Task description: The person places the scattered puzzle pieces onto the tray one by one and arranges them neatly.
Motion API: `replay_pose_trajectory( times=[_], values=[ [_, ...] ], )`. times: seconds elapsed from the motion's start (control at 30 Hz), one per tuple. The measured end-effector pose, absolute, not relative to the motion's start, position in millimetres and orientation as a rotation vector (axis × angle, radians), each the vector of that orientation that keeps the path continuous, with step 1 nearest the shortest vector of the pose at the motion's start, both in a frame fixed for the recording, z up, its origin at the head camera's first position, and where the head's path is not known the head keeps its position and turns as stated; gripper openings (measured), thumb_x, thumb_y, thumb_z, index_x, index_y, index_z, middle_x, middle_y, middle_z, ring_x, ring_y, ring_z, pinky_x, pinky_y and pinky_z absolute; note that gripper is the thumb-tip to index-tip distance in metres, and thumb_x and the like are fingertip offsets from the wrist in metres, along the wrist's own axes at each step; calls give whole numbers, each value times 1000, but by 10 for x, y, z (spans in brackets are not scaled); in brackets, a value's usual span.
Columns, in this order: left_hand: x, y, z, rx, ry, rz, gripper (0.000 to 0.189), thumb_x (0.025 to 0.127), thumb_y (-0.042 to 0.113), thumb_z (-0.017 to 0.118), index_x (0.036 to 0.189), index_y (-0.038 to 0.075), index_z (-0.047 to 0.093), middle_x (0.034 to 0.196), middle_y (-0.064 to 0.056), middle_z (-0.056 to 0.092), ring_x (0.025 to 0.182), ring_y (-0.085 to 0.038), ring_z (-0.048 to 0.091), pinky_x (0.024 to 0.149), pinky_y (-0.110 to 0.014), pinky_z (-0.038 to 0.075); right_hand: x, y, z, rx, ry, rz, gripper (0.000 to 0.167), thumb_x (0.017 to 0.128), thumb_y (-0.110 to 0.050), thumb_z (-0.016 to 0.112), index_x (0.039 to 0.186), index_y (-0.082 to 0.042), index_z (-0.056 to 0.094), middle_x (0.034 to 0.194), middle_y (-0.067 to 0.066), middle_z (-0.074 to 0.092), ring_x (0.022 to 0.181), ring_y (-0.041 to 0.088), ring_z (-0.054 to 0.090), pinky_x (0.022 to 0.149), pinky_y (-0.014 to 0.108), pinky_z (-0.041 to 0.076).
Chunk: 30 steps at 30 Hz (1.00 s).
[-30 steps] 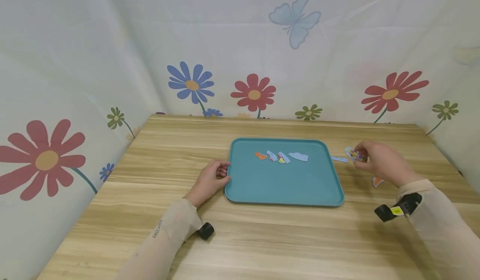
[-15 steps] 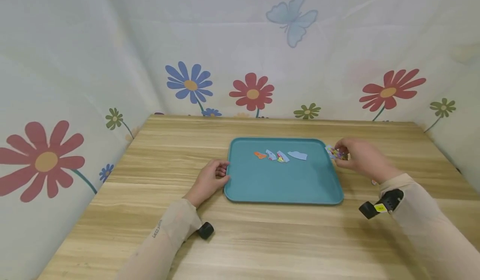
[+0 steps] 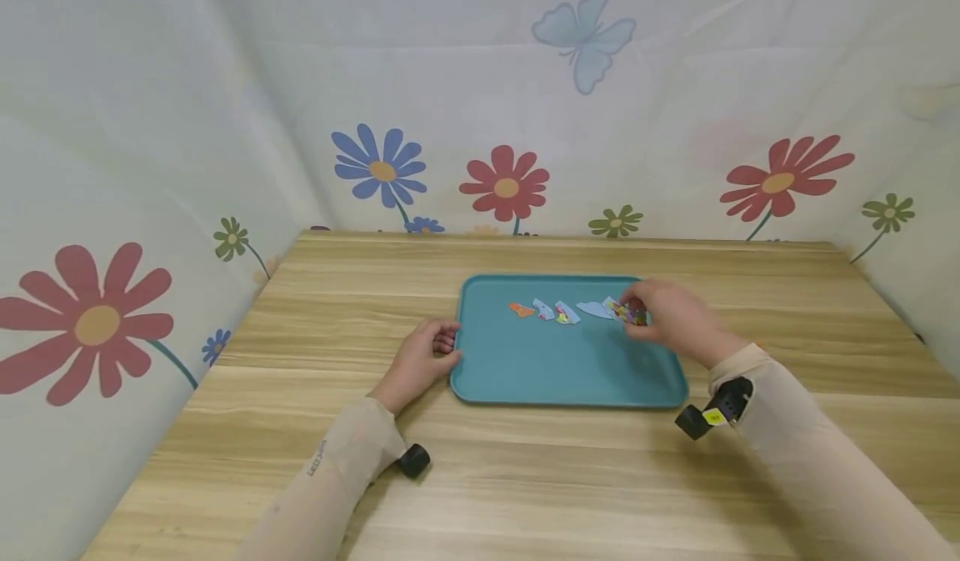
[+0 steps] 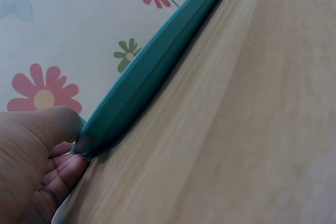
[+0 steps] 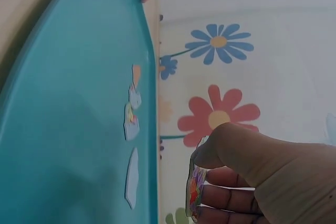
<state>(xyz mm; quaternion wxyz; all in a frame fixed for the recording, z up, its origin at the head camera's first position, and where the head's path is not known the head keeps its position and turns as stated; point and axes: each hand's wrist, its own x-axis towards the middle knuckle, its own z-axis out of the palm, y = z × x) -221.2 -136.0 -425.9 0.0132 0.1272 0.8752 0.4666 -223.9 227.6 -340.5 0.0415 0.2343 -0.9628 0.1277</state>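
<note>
**Pinched fast above the teal tray (image 3: 551,371)!**

Holding a multicoloured piece (image 3: 626,313) between thumb and fingers of the right hand (image 3: 677,315), right of centre in the head frame, over the tray's upper right. Seen edge-on at lower centre from the right wrist. Overlapping a plain pale-blue piece (image 3: 594,310) in the head view; impossible to tell whether touching. Running leftward from there: past a yellow-and-pink-marked piece (image 3: 567,313), past a smaller pale piece (image 3: 543,309), right up to an orange piece (image 3: 521,310), all lying on the tray. Over at centre left, gripping the tray's left rim with the left hand (image 3: 422,359), fingers curled. Look below: onto a wood-grain table (image 3: 570,478). Look up top: onto a flowered white cloth (image 3: 637,136).
</note>
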Motion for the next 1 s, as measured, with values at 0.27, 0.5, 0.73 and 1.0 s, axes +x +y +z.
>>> replay_pose_trajectory(
  times=[0.27,0.5,0.73,1.0],
  values=[
    [-2218,-1353,-4254,414,2721,1460,41,85,1,67,125,-6,55,112,-17,55,97,-23,59,85,-26,56,-2294,2063,-3464,772,-2941,424,30,78,-14,72,103,1,67,87,7,66,80,18,58,74,39,53],
    [-2219,-1359,-4267,413,2725,1464,41,85,1,67,124,-6,55,111,-17,55,97,-23,59,85,-26,56,-2329,1911,-3515,782,-2962,447,31,79,-17,73,105,-1,67,91,7,67,83,18,59,77,38,55],
    [-2223,-1371,-4279,416,2733,1454,42,85,1,67,125,-5,55,111,-16,55,96,-22,59,84,-26,56,-2330,1764,-3556,853,-2943,456,29,79,-16,72,102,-1,67,89,6,66,81,17,59,73,37,54],
    [-2220,-1370,-4284,410,2726,1461,41,85,1,67,125,-5,55,112,-16,55,96,-22,59,85,-27,56,-2303,1573,-3643,890,-2954,420,29,77,-20,73,102,-6,67,88,3,65,80,14,55,70,32,52]
  ],
)
